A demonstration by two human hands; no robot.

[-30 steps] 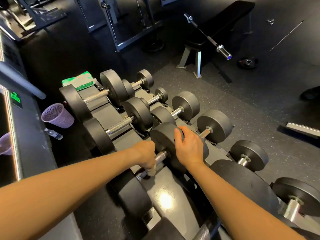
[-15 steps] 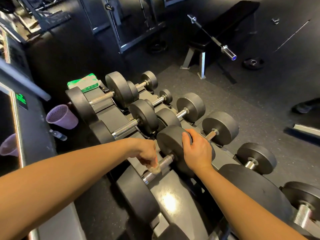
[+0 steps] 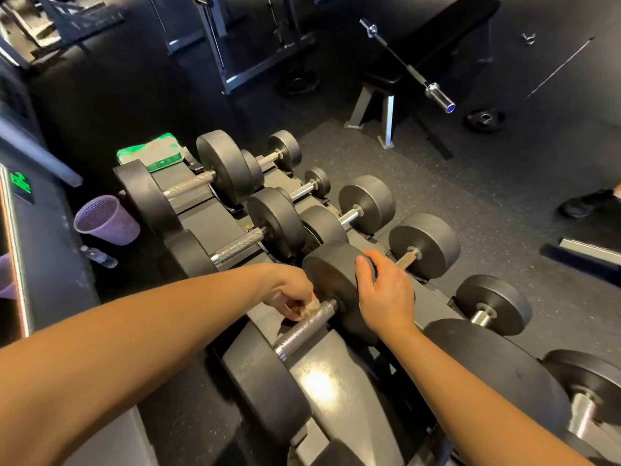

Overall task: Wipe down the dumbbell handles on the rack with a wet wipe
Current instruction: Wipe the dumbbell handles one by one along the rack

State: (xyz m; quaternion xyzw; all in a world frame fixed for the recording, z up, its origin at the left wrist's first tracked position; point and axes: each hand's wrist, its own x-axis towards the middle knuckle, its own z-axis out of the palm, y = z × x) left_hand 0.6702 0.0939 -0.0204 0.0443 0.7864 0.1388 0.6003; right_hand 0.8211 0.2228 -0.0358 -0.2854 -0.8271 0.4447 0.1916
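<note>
Toward the near edge of the rack (image 3: 322,375), dumbbell (image 3: 332,274) lying crosswise, handle (image 3: 302,327) mostly bare. Brace with right hand (image 3: 386,297) curled over the far head; left hand (image 3: 289,294) pinching wet wipe (image 3: 311,306) at handle's far end: wrap fully, drag along knurling.

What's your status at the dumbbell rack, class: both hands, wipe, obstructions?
Left grip pinching wet wipe against knurled handle. Right grip holding the dumbbell head. Nothing blocking the handle.

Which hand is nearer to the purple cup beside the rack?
Left. The left hand pinches the wipe on the handle, right of the purple cup; the right hand grips the dumbbell head, farther right.
</note>
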